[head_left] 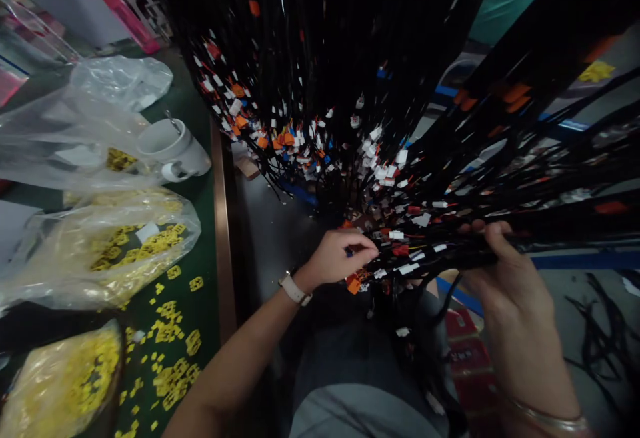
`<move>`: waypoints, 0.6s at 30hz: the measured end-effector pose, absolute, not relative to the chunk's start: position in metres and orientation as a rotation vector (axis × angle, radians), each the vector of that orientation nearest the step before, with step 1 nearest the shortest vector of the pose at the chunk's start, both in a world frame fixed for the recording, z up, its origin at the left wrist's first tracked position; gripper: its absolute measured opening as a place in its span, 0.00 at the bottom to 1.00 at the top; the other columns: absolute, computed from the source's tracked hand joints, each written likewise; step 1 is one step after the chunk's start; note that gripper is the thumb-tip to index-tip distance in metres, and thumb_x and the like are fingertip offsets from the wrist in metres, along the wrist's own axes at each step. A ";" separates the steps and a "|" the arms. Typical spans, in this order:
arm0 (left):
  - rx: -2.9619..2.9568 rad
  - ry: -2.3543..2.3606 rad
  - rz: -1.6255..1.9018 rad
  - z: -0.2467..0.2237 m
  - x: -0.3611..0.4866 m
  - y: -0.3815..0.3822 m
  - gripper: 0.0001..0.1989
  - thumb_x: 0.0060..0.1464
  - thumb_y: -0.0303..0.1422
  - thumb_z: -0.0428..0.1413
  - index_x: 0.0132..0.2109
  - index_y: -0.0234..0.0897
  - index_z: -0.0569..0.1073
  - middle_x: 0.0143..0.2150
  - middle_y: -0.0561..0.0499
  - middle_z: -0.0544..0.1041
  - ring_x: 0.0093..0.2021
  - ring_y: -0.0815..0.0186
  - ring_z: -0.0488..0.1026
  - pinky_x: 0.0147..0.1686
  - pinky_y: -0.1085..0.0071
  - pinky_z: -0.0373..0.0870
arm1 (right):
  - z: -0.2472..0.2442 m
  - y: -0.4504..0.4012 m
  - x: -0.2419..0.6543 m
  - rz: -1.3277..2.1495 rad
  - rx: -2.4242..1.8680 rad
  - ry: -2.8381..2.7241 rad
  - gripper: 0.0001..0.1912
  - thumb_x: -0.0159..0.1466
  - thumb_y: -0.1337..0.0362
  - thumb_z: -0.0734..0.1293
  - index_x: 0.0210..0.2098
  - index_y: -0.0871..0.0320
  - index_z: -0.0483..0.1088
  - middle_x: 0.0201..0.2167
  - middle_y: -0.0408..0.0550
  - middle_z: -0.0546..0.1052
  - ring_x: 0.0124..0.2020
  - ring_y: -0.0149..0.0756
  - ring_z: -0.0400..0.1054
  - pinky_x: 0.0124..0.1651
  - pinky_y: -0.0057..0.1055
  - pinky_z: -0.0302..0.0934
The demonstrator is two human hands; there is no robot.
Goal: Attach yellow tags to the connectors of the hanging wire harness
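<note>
A thick bundle of black cables [450,251] runs sideways in front of me, with white, red and orange connectors at its left end. Around the bundle, farther right, my right hand [505,268] is wrapped, thumb on top. My left hand [345,255], with a watch on its wrist, is at the connector ends, thumb and fingertips pinched together. Whatever is between those fingertips is too small to make out. An orange connector [354,285] hangs just below the left hand.
Many more black cables [325,45] hang ahead, tipped with connectors. At the left, a green table [200,318] with a metal edge bears a white mug [173,148], clear bags [145,245] of yellow parts and loose yellow pieces [175,378]. Red boxes [467,358] are low at the right.
</note>
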State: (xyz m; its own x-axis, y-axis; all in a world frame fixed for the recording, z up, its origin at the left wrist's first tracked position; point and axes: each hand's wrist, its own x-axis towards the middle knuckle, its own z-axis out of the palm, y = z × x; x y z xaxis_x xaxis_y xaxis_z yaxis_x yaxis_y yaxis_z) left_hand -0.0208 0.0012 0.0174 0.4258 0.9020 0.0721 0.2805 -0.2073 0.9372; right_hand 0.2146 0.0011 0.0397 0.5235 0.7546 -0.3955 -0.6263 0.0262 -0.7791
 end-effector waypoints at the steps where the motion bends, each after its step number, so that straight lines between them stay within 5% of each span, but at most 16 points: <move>1: 1.830 1.001 0.804 0.017 -0.016 -0.003 0.12 0.53 0.39 0.55 0.34 0.34 0.77 0.31 0.48 0.76 0.33 0.68 0.71 0.37 0.73 0.66 | 0.039 0.001 0.215 1.100 -1.093 -0.110 0.10 0.50 0.76 0.71 0.24 0.59 0.67 0.25 0.40 0.72 0.30 0.26 0.69 0.43 0.29 0.65; 6: 2.249 1.105 0.543 0.010 -0.006 -0.016 0.23 0.45 0.47 0.59 0.45 0.37 0.75 0.43 0.44 0.70 0.45 0.60 0.67 0.46 0.65 0.64 | 0.040 -0.001 0.213 1.126 -1.093 -0.104 0.11 0.49 0.74 0.73 0.25 0.58 0.66 0.28 0.39 0.73 0.31 0.26 0.69 0.42 0.28 0.65; 11: 2.305 1.082 0.387 0.005 -0.006 -0.017 0.13 0.48 0.40 0.59 0.39 0.38 0.77 0.49 0.43 0.66 0.50 0.57 0.62 0.50 0.62 0.61 | 0.044 -0.004 0.208 1.164 -1.121 -0.043 0.11 0.48 0.73 0.74 0.27 0.58 0.68 0.26 0.38 0.72 0.29 0.26 0.69 0.39 0.28 0.67; 18: 1.842 0.825 0.228 0.004 -0.008 -0.009 0.09 0.49 0.36 0.56 0.29 0.32 0.72 0.30 0.51 0.68 0.30 0.69 0.64 0.32 0.74 0.61 | 0.038 -0.008 0.207 1.111 -1.142 -0.176 0.15 0.45 0.71 0.75 0.31 0.58 0.70 0.31 0.41 0.75 0.33 0.27 0.70 0.42 0.28 0.67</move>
State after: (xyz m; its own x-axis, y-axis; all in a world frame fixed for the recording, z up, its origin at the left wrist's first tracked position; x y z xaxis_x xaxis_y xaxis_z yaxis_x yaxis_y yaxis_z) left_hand -0.0077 -0.0086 0.0040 0.7434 0.6327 -0.2170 0.4318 -0.2062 0.8781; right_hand 0.2070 -0.0082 0.0382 0.4919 0.7733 -0.4000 -0.6118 -0.0199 -0.7908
